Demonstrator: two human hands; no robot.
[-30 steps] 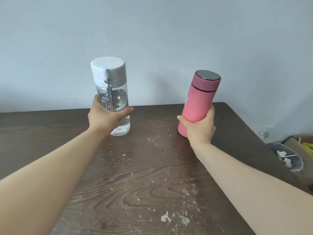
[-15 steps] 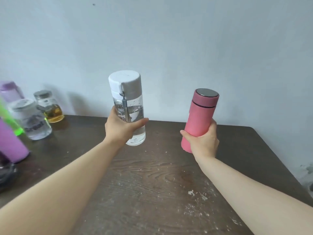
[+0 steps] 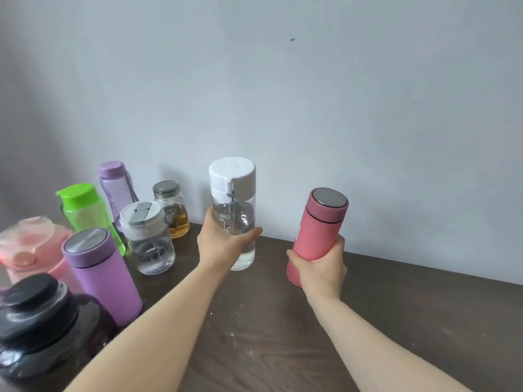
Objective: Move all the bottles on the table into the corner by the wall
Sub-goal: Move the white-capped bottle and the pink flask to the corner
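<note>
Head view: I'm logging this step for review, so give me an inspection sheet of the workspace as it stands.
Surface: dark wood-grain table, pale specks on it.
Job's things: clear bottle with white cap, in the left hand; pink flask, tilted, in the right hand; grouped bottles standing at left by the wall, among them green, purple, clear and pink ones, plus a dark jar.
Clutter: nothing seen.
Grippers: left hand wrapped round the clear bottle; right hand wrapped round the pink flask's lower part.
Cables: nothing seen.
Surroundings: plain pale wall with one small dark mark.
</note>
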